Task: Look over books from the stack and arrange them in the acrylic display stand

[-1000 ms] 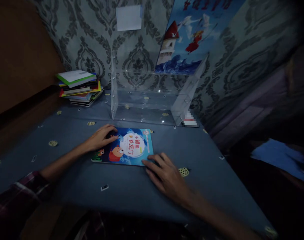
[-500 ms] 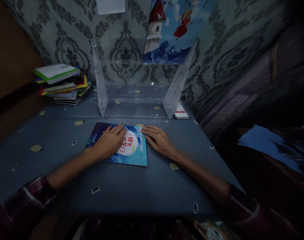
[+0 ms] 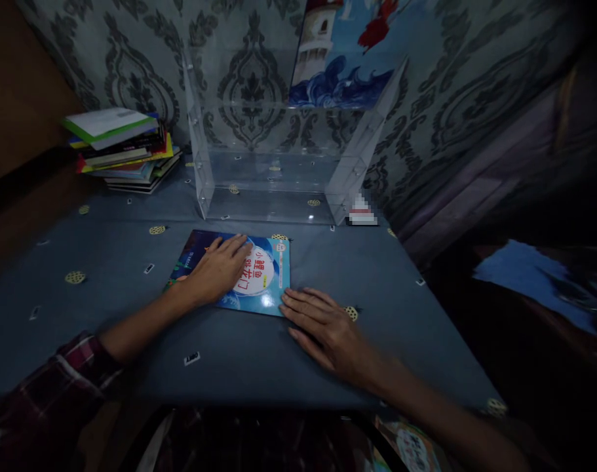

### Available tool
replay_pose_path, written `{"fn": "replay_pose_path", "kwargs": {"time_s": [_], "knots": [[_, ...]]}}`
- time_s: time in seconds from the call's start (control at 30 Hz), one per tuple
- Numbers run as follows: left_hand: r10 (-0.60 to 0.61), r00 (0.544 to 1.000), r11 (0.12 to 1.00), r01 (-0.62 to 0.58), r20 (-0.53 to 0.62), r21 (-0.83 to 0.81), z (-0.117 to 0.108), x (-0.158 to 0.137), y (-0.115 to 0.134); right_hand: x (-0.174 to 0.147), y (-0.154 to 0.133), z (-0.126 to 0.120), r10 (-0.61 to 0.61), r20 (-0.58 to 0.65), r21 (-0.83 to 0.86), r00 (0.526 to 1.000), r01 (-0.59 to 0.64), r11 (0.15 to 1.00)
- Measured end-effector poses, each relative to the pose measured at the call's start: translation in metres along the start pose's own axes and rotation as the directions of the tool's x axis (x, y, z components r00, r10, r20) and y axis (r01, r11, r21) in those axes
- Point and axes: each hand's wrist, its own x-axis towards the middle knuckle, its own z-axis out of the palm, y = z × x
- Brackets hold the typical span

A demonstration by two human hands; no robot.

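Observation:
A thin blue picture book (image 3: 273, 298) with red Chinese characters in a white circle lies flat on the table. My left hand (image 3: 219, 270) rests palm down over the middle of its cover, fingers stretched out and hiding part of the title. At the book's lower right corner is my right hand (image 3: 327, 331), its fingers extended and the fingertips touching the edge. Neither hand grips anything.
Behind the book stands a clear acrylic rack (image 3: 273, 206) against the patterned wall. A stack of books (image 3: 124, 151) sits at the back left. A small pixelated object (image 3: 362, 213) is beside the rack. The patterned tablecloth (image 3: 239, 373) ends at the front edge, where another book (image 3: 411, 449) shows below.
My right hand has moved from the book's upper right edge down toward me to its lower right corner. My left hand stays on the cover. The view has shifted slightly.

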Motion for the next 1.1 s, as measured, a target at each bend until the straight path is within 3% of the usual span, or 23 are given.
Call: {"fn": "replay_pose_path", "kwargs": {"time_s": [0.13, 0.2, 0.33, 0.43, 0.6, 0.73, 0.87, 1.1], "knots": [[0.042, 0.999, 0.996, -0.043, -0.02, -0.079, -0.006, -0.002, -0.016, 0.008, 0.003, -0.005, -0.027, -0.004, 0.013, 1.0, 0.027, 1.0], [0.044, 0.998, 0.991, -0.048, -0.033, -0.128, -0.012, -0.007, -0.038, 0.02, 0.009, -0.009, -0.035, 0.022, 0.057, 0.999, 0.034, 0.998], [-0.079, 0.995, 0.97, 0.061, -0.065, -0.236, -0.021, -0.028, -0.088, 0.053, 0.014, -0.007, -0.032, 0.099, 0.142, 0.995, 0.018, 0.99], [-0.103, 0.992, 0.931, 0.071, -0.072, -0.359, -0.023, -0.041, -0.113, 0.084, 0.012, 0.009, -0.063, 0.169, 0.154, 0.984, 0.037, 0.987], [-0.132, 0.987, 0.826, 0.058, -0.093, -0.561, -0.016, -0.043, -0.127, 0.152, 0.013, 0.053, -0.112, 0.341, 0.122, 0.933, 0.074, 0.99], [-0.192, 0.973, 0.733, 0.053, -0.131, -0.678, -0.005, -0.04, -0.133, 0.194, 0.016, 0.081, -0.037, 0.395, 0.029, 0.918, 0.027, 0.999], [-0.22, 0.965, 0.694, 0.055, -0.139, -0.718, 0.003, -0.041, -0.137, 0.199, 0.003, 0.092, -0.043, 0.396, 0.033, 0.917, 0.032, 0.999], [-0.238, 0.963, 0.703, 0.081, -0.126, -0.706, 0.001, -0.041, -0.136, 0.163, -0.038, 0.09, -0.345, 0.402, 0.215, 0.848, 0.279, 0.936]]}}
